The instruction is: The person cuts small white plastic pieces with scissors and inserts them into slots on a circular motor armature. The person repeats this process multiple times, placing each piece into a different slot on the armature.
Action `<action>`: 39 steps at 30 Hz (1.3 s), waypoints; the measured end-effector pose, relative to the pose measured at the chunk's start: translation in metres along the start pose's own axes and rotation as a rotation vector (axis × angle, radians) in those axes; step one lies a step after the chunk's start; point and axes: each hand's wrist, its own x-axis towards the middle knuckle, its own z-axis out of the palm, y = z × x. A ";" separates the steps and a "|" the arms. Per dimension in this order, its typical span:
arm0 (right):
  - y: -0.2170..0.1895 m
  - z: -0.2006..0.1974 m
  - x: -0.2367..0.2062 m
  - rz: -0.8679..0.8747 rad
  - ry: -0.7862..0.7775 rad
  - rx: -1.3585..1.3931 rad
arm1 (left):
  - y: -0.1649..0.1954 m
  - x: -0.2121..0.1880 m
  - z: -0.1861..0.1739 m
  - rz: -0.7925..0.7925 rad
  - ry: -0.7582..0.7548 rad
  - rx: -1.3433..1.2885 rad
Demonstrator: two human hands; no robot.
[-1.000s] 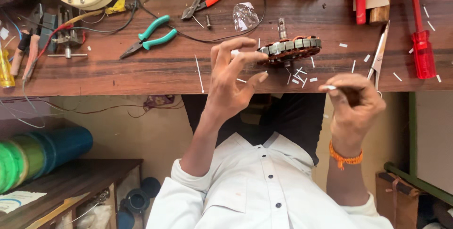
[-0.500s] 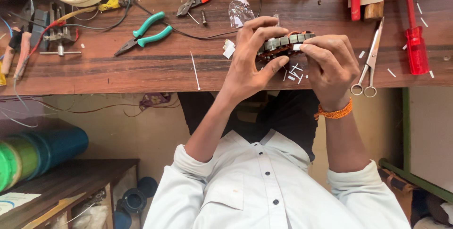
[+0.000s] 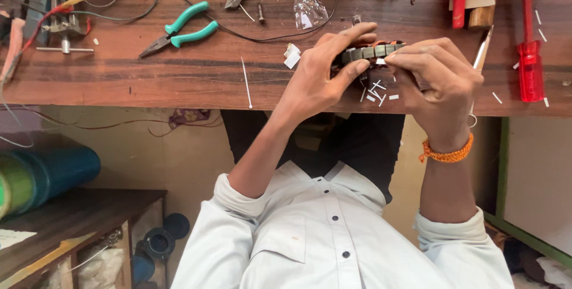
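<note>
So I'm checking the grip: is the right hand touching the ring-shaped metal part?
Touching. The head view shows the right hand with fingertips pressed on the ring-shaped metal part.

We hold the stator point(image 3: 370, 54) between our left hand point(image 3: 319, 77) and right hand point(image 3: 438, 80), over the bench point(image 3: 119, 80). Pliers point(image 3: 179, 28) lie left of our hands, a screwdriver point(image 3: 527, 56) right, paper slips point(image 3: 375, 89) beneath.

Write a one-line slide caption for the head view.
Both hands, left hand and right hand, grip a small slotted stator core above a wooden workbench beside teal-handled pliers.
</note>
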 end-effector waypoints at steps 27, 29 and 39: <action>-0.010 -0.005 0.017 -0.175 -0.042 -0.170 | -0.013 0.003 0.026 0.041 0.083 0.110; -0.011 -0.003 0.014 -0.170 -0.035 -0.183 | -0.013 0.004 0.026 0.043 0.088 0.128; -0.006 0.018 -0.017 -0.080 0.056 -0.295 | -0.014 0.008 0.029 0.061 0.087 0.147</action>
